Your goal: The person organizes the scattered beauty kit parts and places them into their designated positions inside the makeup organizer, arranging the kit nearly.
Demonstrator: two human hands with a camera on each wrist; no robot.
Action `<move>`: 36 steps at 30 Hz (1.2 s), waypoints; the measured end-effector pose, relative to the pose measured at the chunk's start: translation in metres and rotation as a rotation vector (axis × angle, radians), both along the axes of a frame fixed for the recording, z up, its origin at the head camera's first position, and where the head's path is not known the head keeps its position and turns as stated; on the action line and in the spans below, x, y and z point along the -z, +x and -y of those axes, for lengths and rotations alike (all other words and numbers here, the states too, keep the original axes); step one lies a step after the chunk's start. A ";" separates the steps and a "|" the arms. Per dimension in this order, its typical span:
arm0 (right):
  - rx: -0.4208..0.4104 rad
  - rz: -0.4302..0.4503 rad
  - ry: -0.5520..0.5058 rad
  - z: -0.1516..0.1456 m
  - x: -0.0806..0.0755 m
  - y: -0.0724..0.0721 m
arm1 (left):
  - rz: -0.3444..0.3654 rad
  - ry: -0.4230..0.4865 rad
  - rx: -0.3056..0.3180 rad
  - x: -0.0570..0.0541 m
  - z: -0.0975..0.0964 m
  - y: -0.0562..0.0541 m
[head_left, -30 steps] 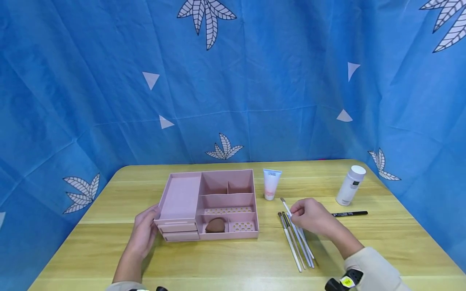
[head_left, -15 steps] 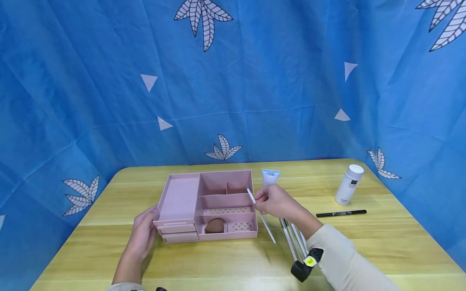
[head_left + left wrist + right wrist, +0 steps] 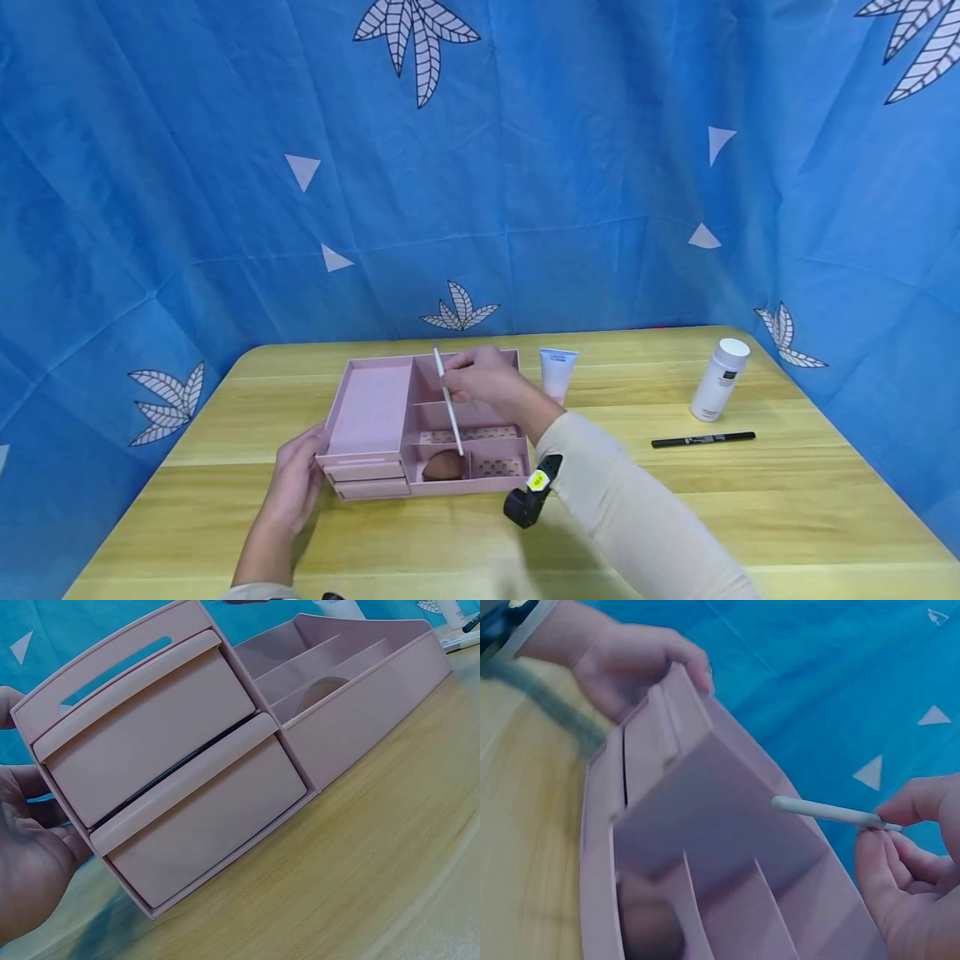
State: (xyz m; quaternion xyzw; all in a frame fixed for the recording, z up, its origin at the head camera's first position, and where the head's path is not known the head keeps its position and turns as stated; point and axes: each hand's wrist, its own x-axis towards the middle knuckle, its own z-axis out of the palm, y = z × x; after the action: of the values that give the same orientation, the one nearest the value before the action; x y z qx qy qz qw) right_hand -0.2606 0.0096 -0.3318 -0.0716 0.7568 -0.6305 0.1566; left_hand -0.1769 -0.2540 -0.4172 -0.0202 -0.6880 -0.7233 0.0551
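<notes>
My right hand point(image 3: 483, 383) pinches a slim white-handled makeup brush point(image 3: 450, 408) between thumb and fingers, over the open compartments of a pink cosmetics organizer point(image 3: 371, 404). In the right wrist view the handle point(image 3: 821, 811) points out from the fingertips, and the brush's other end is hidden by the hand. My left hand point(image 3: 294, 479) holds the left side of the organizer, near its two closed drawers point(image 3: 180, 802). A brown sponge-like piece point(image 3: 444, 467) sits in the front left compartment.
A white tube point(image 3: 557, 375) stands just right of the organizer. Farther right are a white bottle point(image 3: 720, 381) and a black pen point(image 3: 703, 439) lying on the wooden table point(image 3: 810, 500). A blue patterned cloth point(image 3: 585, 167) hangs behind. My right sleeve covers the spot of the other brushes.
My right hand has lifted the brush from the group on the table and carried it left, over the organizer. The left hand keeps its place at the organizer's side.
</notes>
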 end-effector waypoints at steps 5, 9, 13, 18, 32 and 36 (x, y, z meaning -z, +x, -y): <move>0.043 0.067 -0.096 0.034 -0.003 -0.007 | 0.002 -0.010 0.001 -0.001 0.000 0.000; 0.091 0.102 -0.115 0.058 -0.006 -0.005 | -0.007 -0.004 -0.005 0.000 -0.002 0.005; 0.158 0.102 -0.070 0.077 -0.010 0.002 | -0.012 -0.012 -0.014 0.002 -0.007 0.011; 0.211 0.101 -0.050 0.098 -0.008 0.008 | -0.014 -0.026 -0.031 0.004 -0.012 0.019; 0.220 0.033 0.197 0.118 -0.001 0.024 | 0.008 -0.036 -0.061 0.004 -0.015 0.024; 0.207 0.012 0.280 0.121 -0.001 0.026 | -0.001 -0.025 -0.057 0.005 -0.016 0.023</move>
State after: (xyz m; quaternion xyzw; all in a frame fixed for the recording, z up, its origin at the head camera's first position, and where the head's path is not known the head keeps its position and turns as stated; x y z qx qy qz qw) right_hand -0.2347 -0.1117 -0.3307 0.0331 0.8395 -0.5323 0.1039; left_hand -0.1540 -0.2384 -0.4218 -0.0018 -0.6973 -0.7128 0.0758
